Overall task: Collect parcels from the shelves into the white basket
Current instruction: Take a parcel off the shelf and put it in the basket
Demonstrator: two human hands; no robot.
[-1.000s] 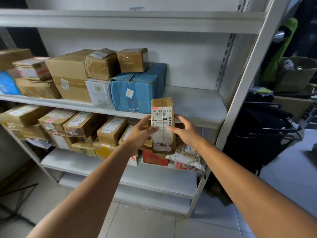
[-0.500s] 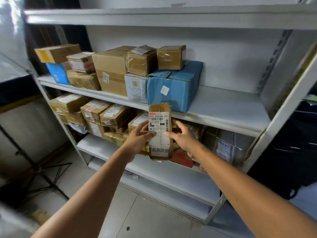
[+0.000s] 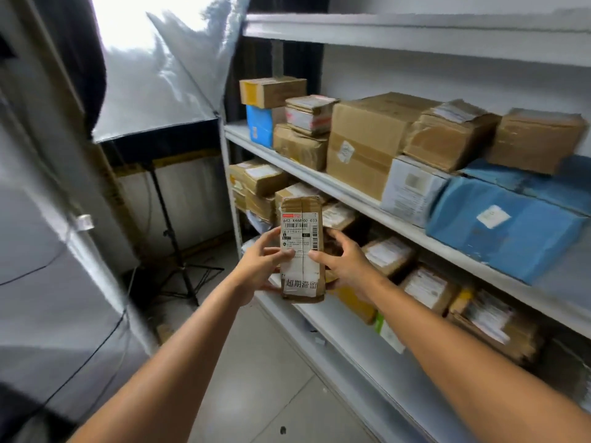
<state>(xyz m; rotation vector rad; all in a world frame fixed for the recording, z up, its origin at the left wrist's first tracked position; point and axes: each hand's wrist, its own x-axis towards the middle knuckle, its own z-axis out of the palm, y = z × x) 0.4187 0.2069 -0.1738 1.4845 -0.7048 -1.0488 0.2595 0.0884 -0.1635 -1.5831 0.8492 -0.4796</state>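
Mostly a white rack (image 3: 415, 32) fills the right of the view, its shelves crowded with boxes. Left of it a silvery reflector (image 3: 166, 75) hangs, with a black stand (image 3: 174, 238) below it on the tiled floor (image 3: 256, 378). On the middle shelf a blue box (image 3: 499, 231) lies at the right, with a small brown box (image 3: 537, 139) on top of it. Just left of the blue box stands a white box (image 3: 411, 190), then a big brown box (image 3: 367, 139), then smaller stacked ones reaching to the post. The shelf beneath holds more labelled brown boxes, several of them blurred.

In front of that lower shelf the parcel (image 3: 302, 247) is upright in the air, resting on no surface. It is a narrow brown box whose white label faces the camera, barcode near the top and printed characters at its foot. Both hands grasp it. The left hand (image 3: 259, 266) curls round its left edge, thumb on the label, fingers under the bottom corner. The right hand (image 3: 348, 263) grips the right edge, thumb tip pressed on the label, the other fingers bent behind.
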